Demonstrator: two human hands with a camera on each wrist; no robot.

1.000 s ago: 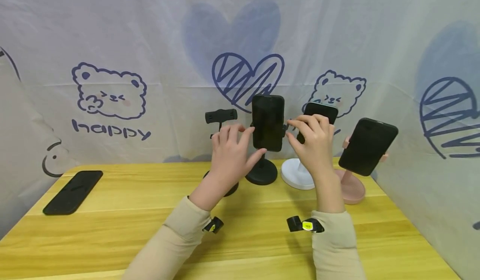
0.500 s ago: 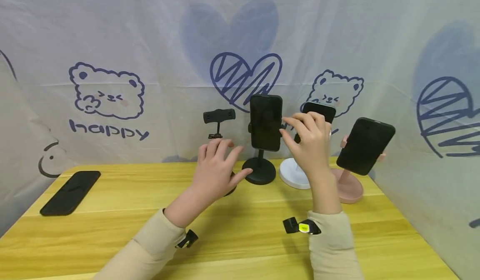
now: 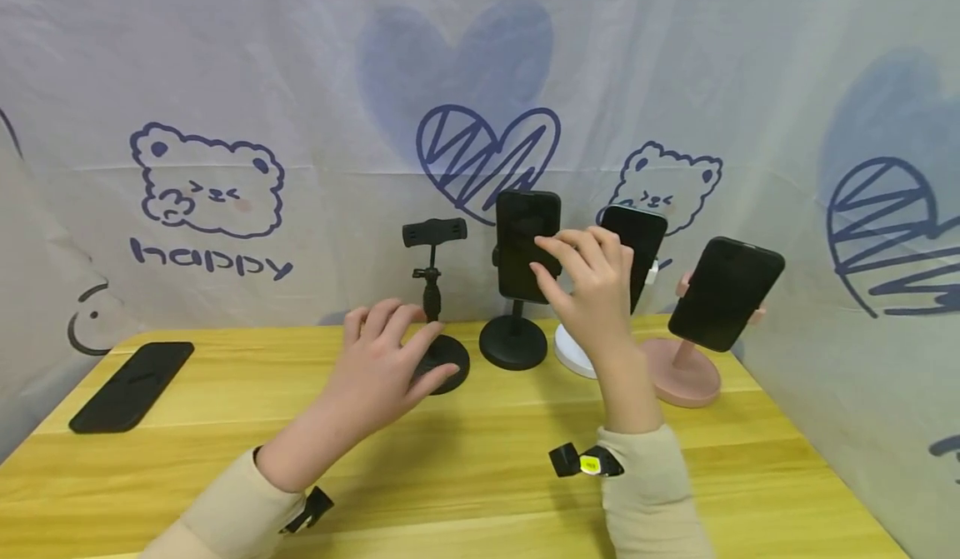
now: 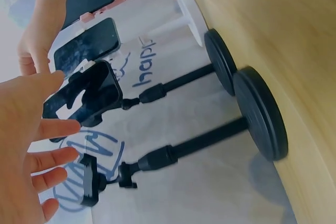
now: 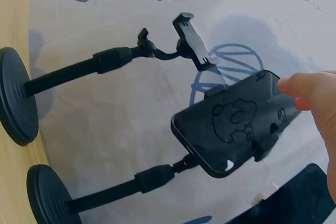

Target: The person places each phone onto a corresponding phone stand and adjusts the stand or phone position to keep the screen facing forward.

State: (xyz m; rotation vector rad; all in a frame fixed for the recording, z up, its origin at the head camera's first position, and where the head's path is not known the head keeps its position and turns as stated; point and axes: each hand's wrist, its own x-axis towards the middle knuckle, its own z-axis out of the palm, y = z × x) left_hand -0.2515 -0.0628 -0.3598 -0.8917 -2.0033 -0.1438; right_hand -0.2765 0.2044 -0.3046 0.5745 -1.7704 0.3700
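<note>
My left hand (image 3: 378,367) hangs over the table with its fingers spread and holds nothing. Just behind it stands a black phone stand (image 3: 432,284) with nothing in its clamp. A second black phone stand (image 3: 514,344) holds a black phone (image 3: 516,226) upright. My right hand (image 3: 600,296) is raised in front of that phone's right side, thumb and fingers loosely bent with a gap between them. In the right wrist view, its fingertips (image 5: 289,86) overlap the edge of the phone (image 5: 231,119); whether they touch cannot be told.
A white stand (image 3: 573,351) with a phone (image 3: 641,238) is partly behind my right hand. Farther right, a pink stand (image 3: 684,376) holds a tilted phone (image 3: 727,292). Another black phone (image 3: 133,386) lies flat at the table's left. A printed cloth (image 3: 337,84) hangs behind the table.
My left hand has moved away from the clamped phone, down and to the left, uncovering the bare black stand. My right hand has shifted slightly left, across the phone's front.
</note>
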